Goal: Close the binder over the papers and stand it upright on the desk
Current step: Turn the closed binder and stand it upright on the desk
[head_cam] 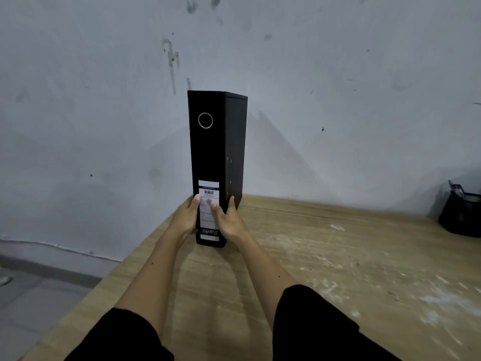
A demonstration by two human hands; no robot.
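Note:
A black lever-arch binder (214, 152) stands upright and closed on the wooden desk (299, 256), its spine facing me with a metal finger ring near the top and a white label low down. No papers show outside it. My left hand (186, 217) grips the lower left side of the spine, thumb on the label. My right hand (229, 220) holds the lower right side, fingers wrapped round the cover edge and thumb on the label.
A black mesh pen holder (462, 214) stands at the desk's far right edge. A stained grey wall (104, 100) rises just behind the binder. The desk's left edge drops to a tiled floor (31, 295).

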